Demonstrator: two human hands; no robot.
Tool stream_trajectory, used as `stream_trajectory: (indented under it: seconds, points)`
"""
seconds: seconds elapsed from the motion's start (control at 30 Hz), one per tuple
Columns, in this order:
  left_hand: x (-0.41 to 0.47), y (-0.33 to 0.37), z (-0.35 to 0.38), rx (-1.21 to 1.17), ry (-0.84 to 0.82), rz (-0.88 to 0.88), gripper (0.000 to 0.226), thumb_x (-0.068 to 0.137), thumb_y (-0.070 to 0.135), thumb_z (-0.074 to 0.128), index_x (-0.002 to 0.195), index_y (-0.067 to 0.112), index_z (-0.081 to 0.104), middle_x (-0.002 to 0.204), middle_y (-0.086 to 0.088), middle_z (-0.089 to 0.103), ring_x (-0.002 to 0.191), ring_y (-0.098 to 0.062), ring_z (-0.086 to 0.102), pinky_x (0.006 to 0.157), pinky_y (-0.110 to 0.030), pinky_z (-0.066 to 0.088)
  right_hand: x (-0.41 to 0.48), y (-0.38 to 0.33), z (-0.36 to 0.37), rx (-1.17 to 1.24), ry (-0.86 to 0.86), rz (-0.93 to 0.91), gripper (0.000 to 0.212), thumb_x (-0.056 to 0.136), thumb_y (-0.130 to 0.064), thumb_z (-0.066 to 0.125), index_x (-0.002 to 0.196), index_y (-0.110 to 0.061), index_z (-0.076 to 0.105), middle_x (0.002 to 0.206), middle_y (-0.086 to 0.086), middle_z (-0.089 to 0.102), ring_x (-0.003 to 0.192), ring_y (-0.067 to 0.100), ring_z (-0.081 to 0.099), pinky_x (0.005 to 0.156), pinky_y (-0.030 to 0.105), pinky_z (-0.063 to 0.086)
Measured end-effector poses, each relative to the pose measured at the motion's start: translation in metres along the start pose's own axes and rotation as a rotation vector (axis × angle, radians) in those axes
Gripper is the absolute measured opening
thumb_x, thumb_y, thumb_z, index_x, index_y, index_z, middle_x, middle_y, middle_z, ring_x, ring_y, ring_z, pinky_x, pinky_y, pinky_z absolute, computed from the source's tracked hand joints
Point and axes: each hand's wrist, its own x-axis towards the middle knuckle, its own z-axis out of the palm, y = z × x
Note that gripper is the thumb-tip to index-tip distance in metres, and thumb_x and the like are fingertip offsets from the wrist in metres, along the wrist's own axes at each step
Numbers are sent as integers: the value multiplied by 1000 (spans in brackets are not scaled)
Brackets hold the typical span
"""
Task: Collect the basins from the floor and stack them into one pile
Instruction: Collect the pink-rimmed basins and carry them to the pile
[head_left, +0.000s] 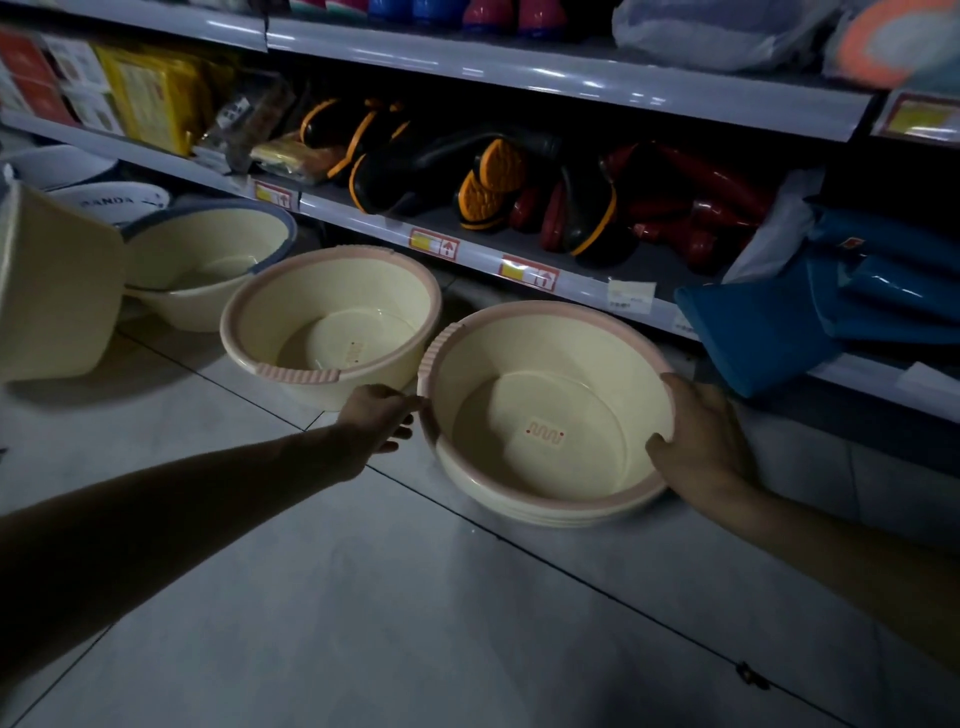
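Two hands held a cream round plastic basin with pink rim (545, 400): left hand (376, 418) with fingers curled on its left rim, right hand (701, 441) clamped on its right rim, thumb inside. It sat low over the grey tiled floor (415, 597), just right of a second cream pink-rimmed basin (332, 312).

Before the shelf (467, 254), the near basin (545, 415) lies right of the middle basin (332, 322), the far basin (197, 244) leftmost.

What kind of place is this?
Probably a shop aisle: price tags along the shelf edge, rubber boots displayed above it, several matching cream basins on the tiled floor.
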Motion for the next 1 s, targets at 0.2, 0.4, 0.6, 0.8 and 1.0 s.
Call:
stream_trajectory:
  seconds: [0.2,0.4,0.6,0.8,1.0]
  points:
    - [3,13,-13,-90,79,16,10,96,15,66,102,7,67,105,-15,72,93,-26,68,84,-39,55,-7,-37,7,17,-16,-84,69,82,-13,68,146,-26,46,143,10,45,131,36,45,100,45,48]
    - [17,-2,-39,-243,134,-112,29,98,18,63,124,4,62,105,-14,68,92,-26,66,76,-36,53,-8,-84,21,99,-71,-177,64,88,-15,65,146,-31,43,142,3,47,126,27,50,94,39,50]
    - [37,-18,-71,-487,163,-295,41,97,28,66,127,6,51,118,-18,66,102,-31,67,86,-43,55,-13,-133,44,234,-104,-261,57,88,-17,64,142,-30,48,133,-2,54,121,22,54,94,34,48]
    - [57,-19,-84,-733,240,-378,49,95,28,68,135,5,52,121,-20,65,102,-30,67,71,-38,58,-17,-161,64,255,-172,-286,52,90,-23,63,140,-28,48,131,-4,55,121,20,53,100,40,48]
    - [67,-14,-90,-821,274,-390,21,95,15,68,114,6,62,102,-8,68,118,-33,61,76,-42,60,-16,-164,75,221,-210,-278,50,90,-22,63,139,-25,51,129,-2,58,118,20,55,99,35,46]
